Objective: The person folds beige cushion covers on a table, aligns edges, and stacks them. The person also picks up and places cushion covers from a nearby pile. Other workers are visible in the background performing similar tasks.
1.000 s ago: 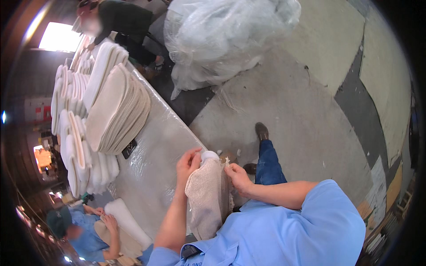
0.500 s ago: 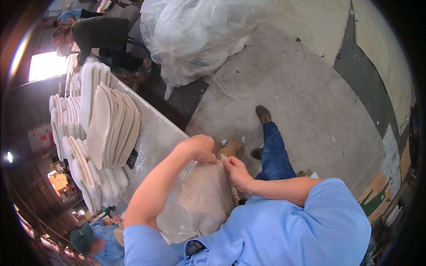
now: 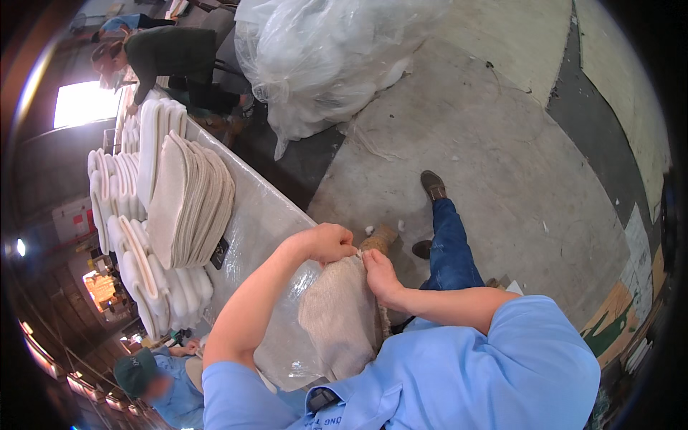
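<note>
A piece of beige woven fabric, like a cushion cover [image 3: 335,315], hangs from my two hands over the table's near edge. Its right side shows a pale, shaggy seam. My left hand [image 3: 331,244] is closed on its top edge with fingers bent. Close beside it, my right hand [image 3: 382,278] pinches the same edge, thumb and fingers together. The fingertips almost meet at the corner. What lies inside the cover is hidden.
On the plastic-wrapped table [image 3: 251,188] stand a beige fabric stack [image 3: 193,204] and folded white padding [image 3: 154,279], with a black phone-like object [image 3: 220,253] alongside. A big clear bag of white filling [image 3: 330,64] lies beyond. Co-workers [image 3: 175,61] are at far left and lower left [image 3: 161,383].
The view has shifted slightly. My hands stay on the cover's edge; the left fingers have drawn in closer to the right hand, and the shaggy edge between them shows less.
</note>
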A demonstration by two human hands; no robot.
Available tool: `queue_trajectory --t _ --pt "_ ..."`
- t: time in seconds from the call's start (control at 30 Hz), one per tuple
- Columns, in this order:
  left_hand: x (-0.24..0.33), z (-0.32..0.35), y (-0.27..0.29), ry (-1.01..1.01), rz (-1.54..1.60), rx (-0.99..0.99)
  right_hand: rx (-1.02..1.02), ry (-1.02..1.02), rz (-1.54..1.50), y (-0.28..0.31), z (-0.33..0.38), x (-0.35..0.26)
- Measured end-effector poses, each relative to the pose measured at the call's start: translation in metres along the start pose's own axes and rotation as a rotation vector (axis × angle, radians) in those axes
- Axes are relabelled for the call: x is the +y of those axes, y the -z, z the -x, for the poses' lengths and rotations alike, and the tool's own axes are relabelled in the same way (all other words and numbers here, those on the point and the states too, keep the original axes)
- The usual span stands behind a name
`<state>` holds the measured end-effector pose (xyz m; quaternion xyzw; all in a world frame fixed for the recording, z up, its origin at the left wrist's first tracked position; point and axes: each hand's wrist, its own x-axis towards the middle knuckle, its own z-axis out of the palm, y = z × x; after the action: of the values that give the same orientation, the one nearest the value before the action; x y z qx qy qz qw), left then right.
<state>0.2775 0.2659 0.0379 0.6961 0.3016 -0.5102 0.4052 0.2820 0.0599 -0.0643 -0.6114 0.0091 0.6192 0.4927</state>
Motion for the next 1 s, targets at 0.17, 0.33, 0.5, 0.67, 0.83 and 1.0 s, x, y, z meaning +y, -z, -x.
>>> queue_trajectory --t 0.17,0.33,0.5,0.67,0.83,1.0 --pt "0.011 0.008 0.008 0.058 -0.039 -0.101 -0.03 -0.08 -0.067 -0.009 -0.002 -0.009" --pt "0.023 0.004 0.011 -0.031 -0.055 -0.163 -0.037 -0.215 -0.2 0.005 0.005 -0.021" --pt "0.041 -0.013 0.002 -0.209 -0.006 -0.141 -0.017 -0.284 -0.292 0.036 0.016 -0.036" --pt "0.03 -0.031 -0.013 -0.329 0.22 -0.031 0.045 -0.279 -0.363 0.042 0.007 -0.027" --pt "-0.009 -0.051 -0.046 -0.461 0.631 0.13 0.153 -0.32 -0.367 0.031 -0.008 -0.043" --pt "-0.017 -0.059 -0.096 -0.441 0.936 0.605 0.126 -0.234 -0.31 0.026 -0.028 -0.041"
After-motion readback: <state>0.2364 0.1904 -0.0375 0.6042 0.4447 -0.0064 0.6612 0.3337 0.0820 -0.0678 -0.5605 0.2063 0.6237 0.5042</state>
